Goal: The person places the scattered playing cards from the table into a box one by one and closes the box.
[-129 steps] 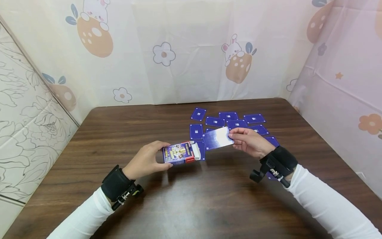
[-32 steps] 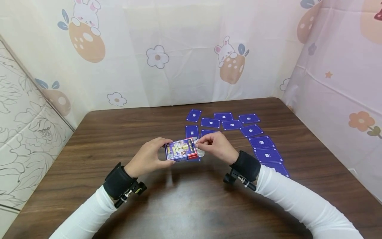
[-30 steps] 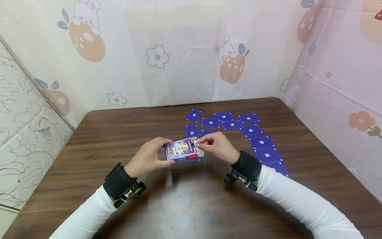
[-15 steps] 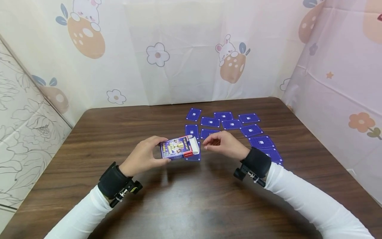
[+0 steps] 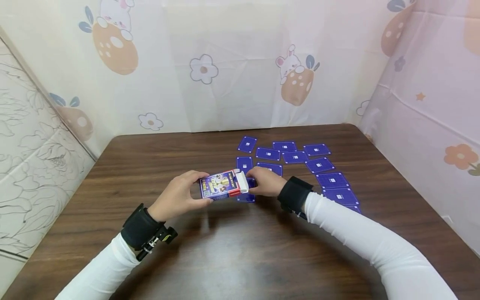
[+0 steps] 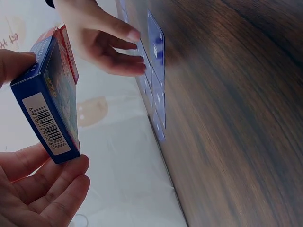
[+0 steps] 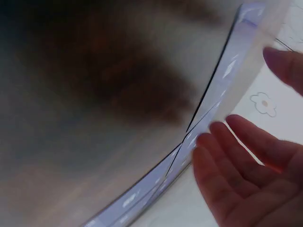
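My left hand [image 5: 176, 196] grips a blue and red card box [image 5: 218, 185] between thumb and fingers, held above the table. The box's white flap [image 5: 243, 182] stands open at its right end, and a barcode covers its other end in the left wrist view. Just right of that flap is my right hand [image 5: 268, 182], low over a blue playing card [image 5: 246, 198] that the box and hand partly hide. With thumb and fingers apart, the right hand [image 6: 104, 45] holds nothing in the left wrist view. The right wrist view shows its fingers [image 7: 222, 161] bent near the cards.
Several blue cards lie face down on the brown wooden table [image 5: 157, 162], among them a card [image 5: 247, 144] at the back and a card [image 5: 340, 196] beside the right forearm. A printed cloth [image 5: 240, 91] hangs behind the table.
Earlier my right hand held a card, then its fingers were at the box's open end. It then drew away from the flap and has come back left and lower, without a card.
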Motion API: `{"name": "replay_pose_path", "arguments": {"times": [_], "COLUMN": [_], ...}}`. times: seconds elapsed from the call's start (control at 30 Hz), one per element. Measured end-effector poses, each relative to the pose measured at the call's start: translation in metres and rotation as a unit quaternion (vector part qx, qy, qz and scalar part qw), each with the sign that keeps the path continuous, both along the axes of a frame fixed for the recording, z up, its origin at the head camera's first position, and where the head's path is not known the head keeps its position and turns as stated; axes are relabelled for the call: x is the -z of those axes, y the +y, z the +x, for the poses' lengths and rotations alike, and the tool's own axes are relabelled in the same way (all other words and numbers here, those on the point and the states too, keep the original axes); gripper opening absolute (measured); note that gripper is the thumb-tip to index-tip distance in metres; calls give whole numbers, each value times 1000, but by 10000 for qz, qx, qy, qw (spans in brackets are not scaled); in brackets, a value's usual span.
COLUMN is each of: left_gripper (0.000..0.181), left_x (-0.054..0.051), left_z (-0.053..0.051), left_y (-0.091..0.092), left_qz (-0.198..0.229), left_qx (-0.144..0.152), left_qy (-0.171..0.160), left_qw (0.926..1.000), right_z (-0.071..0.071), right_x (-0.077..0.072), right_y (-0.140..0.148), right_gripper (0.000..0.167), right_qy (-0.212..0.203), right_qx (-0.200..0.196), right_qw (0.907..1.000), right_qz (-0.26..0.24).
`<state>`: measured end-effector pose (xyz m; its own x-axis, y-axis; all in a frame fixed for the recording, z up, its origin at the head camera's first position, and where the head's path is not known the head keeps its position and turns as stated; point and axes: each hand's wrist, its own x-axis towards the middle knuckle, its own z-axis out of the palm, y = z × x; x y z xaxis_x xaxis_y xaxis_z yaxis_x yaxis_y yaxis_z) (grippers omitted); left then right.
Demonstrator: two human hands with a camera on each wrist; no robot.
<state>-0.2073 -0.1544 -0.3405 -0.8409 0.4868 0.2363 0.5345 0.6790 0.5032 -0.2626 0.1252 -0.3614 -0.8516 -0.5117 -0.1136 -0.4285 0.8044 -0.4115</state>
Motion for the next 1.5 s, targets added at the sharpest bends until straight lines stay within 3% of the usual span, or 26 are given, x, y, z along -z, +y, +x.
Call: {"name": "replay_pose_path", "arguments": {"times": [0.23,0.77,0.97,1.2,1.5], "left_gripper": [63,60,61,62,61], "left_x": [1,6,5,5,5], "left_z": [2,2,2,2,2], "left_y": [0,-1,-1,0,0], "left_qz": [5,107,107,68,-11], "left_qx": [-3,79,65,31,13], "left_qy": [-6,-11,-74,-121,-108], "left_qw": [10000,9999,9999,9999,9999], "right_z": [-9,-16,-16,-14,-13], "right_x": [2,4,3,5,-7], "right_y": [-8,-12,-15,-15,18], "right_gripper": [55,63,59,51,16], "right_qy": [-133,-392,-288,-153,42], "right_qx": [98,396,453,508,379], "right_qw": [9978,9958,9956,9972,9984], "right_qz": [643,726,772,526,-409]}}
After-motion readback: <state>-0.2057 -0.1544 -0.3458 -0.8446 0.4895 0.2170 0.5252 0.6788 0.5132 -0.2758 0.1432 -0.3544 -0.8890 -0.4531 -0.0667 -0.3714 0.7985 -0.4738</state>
